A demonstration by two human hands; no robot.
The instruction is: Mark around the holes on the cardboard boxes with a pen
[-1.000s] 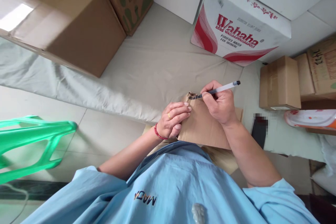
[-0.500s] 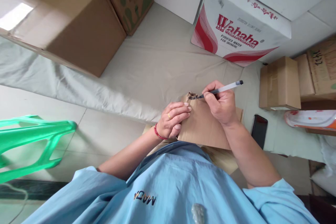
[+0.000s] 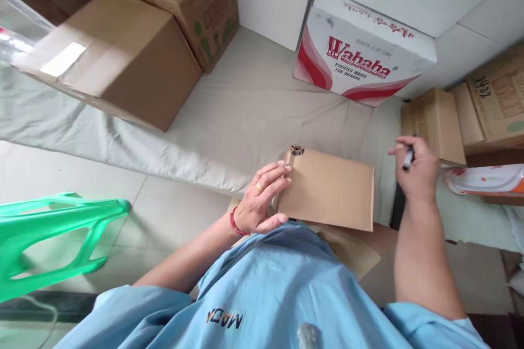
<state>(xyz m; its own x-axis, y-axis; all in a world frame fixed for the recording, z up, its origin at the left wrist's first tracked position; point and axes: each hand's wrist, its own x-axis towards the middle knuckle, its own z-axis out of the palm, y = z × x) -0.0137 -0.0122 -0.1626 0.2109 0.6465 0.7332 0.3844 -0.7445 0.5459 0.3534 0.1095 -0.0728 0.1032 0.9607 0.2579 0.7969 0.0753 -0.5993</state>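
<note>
A brown piece of cardboard point(image 3: 327, 188) lies over the front edge of the cloth-covered surface, close to my body. At its upper left corner is a ragged, blackened patch point(image 3: 297, 150). My left hand point(image 3: 264, 199) rests against the cardboard's left edge, fingers stretched out and thumb apart. Off to the right of the cardboard, my right hand point(image 3: 420, 172) is closed around a pen point(image 3: 408, 158), apart from the cardboard. Part of the pen is hidden by the fingers. A dark phone point(image 3: 397, 208) shows partly beside my right wrist.
Large cardboard boxes point(image 3: 135, 60) stand at the back left. A white and red Wahaha carton point(image 3: 364, 54) is at the back. More small boxes point(image 3: 434, 122) and an orange and white package point(image 3: 487, 180) sit at right. A green plastic stool point(image 3: 82, 234) stands on the floor at left.
My right hand has moved right with the pen, away from the cardboard's blackened corner. The left hand's fingers and thumb have spread, and the view has shifted slightly.
</note>
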